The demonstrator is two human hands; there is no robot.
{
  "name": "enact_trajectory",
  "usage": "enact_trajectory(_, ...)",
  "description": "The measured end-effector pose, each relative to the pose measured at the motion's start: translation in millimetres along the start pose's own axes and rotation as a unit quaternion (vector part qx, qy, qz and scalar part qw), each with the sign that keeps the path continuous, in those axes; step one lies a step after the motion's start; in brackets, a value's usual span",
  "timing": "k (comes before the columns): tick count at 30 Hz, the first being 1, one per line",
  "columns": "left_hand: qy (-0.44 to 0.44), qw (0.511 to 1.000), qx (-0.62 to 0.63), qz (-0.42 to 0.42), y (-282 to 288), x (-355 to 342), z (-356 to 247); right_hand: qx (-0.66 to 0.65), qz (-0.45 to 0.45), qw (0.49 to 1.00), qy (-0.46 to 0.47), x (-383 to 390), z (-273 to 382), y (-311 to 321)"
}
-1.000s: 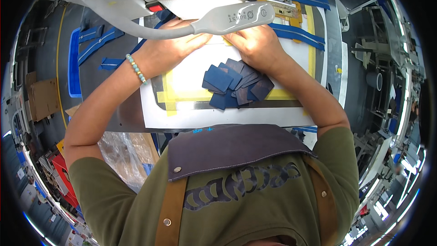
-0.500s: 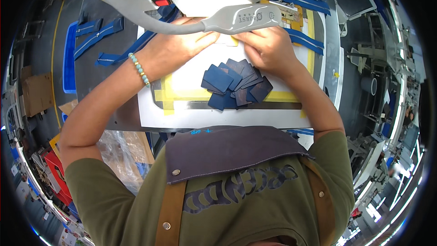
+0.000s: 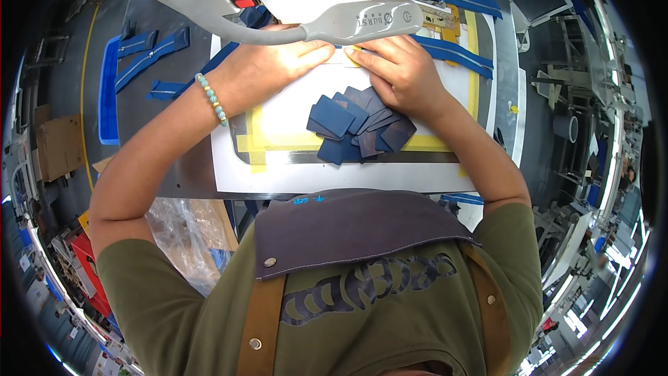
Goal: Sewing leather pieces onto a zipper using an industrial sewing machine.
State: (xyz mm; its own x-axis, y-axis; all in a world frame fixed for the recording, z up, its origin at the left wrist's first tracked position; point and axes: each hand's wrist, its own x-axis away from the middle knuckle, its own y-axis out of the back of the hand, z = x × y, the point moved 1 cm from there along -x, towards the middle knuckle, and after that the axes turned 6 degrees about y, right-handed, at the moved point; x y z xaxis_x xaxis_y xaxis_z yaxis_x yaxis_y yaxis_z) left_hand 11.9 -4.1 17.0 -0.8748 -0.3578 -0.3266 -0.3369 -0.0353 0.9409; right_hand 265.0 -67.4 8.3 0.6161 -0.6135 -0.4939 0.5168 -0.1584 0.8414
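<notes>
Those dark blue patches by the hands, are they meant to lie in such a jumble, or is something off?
The dark blue patches lie in a loose, overlapping heap at differing angles on the white plate, under the right hand. Nothing looks torn or spilled.

Both hands (image 3: 278,69) (image 3: 400,73) forward, fingers flat

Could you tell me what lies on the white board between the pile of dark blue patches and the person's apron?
In the head view, only bare white board and a dark strip separate the pile of dark blue patches from the apron.
</notes>
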Motion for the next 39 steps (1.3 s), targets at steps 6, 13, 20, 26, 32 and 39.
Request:
enact_trajectory(6,0.02,1.0,0.011,0.015,3.7,-0.7,-1.8,0.001,-0.014,1.0,0.011,0.2,-4.2,-2.6)
enact_trajectory(13,0.03,0.999,0.011,0.026,2.1,0.3,-2.1,0.015,-0.015,1.0,0.02,-1.2,-1.9,-1.5)
enact_trajectory(20,0.039,0.999,-0.002,0.03,3.9,2.0,-2.4,-0.002,-0.014,1.0,0.013,-2.5,-1.2,-2.6)
enact_trajectory(26,0.024,1.0,-0.001,-0.002,5.8,-0.1,-2.6,0.007,-0.002,1.0,0.011,-2.1,-3.3,-2.3)
enact_trajectory(32,0.019,1.0,-0.014,0.001,5.5,0.1,-3.7,0.004,-0.001,1.0,0.006,-1.4,-2.0,-1.5)
enact_trajectory(39,0.03,0.999,0.0,0.015,3.6,4.2,-4.2,-0.003,-0.019,1.0,0.02,-1.9,1.0,-1.7)
